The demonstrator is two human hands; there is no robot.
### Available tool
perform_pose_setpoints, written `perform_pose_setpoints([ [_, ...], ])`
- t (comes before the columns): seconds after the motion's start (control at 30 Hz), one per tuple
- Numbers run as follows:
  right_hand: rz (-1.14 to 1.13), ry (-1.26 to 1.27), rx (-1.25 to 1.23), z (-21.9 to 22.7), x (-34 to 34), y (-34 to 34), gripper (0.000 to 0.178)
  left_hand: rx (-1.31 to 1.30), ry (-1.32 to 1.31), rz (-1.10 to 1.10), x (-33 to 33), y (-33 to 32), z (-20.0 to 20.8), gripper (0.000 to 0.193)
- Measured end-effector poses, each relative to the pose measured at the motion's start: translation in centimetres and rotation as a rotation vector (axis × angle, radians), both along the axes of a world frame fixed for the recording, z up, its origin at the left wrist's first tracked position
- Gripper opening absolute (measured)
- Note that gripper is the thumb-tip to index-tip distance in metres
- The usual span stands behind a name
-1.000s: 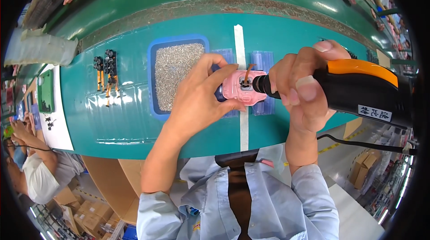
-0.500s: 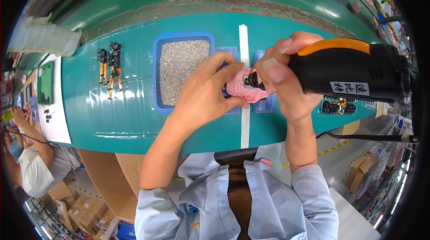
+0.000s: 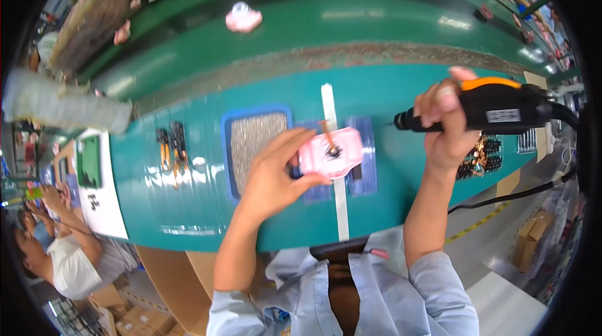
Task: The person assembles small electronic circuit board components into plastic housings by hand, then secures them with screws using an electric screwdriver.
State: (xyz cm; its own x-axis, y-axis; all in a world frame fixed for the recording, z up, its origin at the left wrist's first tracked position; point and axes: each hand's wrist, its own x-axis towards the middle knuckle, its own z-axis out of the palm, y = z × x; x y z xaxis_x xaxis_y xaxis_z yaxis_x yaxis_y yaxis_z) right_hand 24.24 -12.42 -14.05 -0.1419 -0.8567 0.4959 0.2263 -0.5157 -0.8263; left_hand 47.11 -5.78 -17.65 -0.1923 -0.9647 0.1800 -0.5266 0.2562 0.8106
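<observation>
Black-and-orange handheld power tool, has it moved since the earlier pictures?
Yes: the power tool has moved right, away from the white tape strip on the green table.

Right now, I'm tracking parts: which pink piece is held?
The pink housing in the left hand, orange strip showing; the pink piece beyond the blue tray lies apart.

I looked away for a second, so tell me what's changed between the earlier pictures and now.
The right hand has drawn the power screwdriver away from the pink housing, rightward. Nothing was let go: the left hand still holds the housing beside the blue tray.
</observation>
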Motion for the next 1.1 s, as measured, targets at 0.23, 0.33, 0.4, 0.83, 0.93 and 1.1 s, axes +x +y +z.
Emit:
perform_pose_setpoints([
  [0.23,-0.069,-0.053,0.069,-1.3,0.0,-0.4,0.038,0.122,-0.1,0.107,0.7,-9.0,2.0,0.051],
  [0.33,-0.067,-0.105,0.044,-1.7,-0.4,-1.0,0.04,0.153,-0.219,0.128,-1.9,-15.6,1.0,0.05],
  [0.4,-0.118,-0.05,0.017,-2.4,-0.2,-1.4,0.04,0.134,-0.195,0.129,-5.4,-20.3,1.1,0.052],
  [0.83,-0.111,-0.072,0.153,-2.6,-0.3,-1.5,0.036,-0.321,-0.667,0.468,-8.4,-27.4,-3.7,0.077],
  [0.93,-0.135,-0.07,0.119,-2.8,-0.4,-1.8,0.037,-0.288,-0.798,0.727,-3.5,-27.2,-3.7,0.083],
  [1.1,-0.161,-0.102,0.134,-3.2,-0.2,-2.1,0.037,0.105,-0.561,0.504,1.6,-25.9,-4.7,0.073],
])
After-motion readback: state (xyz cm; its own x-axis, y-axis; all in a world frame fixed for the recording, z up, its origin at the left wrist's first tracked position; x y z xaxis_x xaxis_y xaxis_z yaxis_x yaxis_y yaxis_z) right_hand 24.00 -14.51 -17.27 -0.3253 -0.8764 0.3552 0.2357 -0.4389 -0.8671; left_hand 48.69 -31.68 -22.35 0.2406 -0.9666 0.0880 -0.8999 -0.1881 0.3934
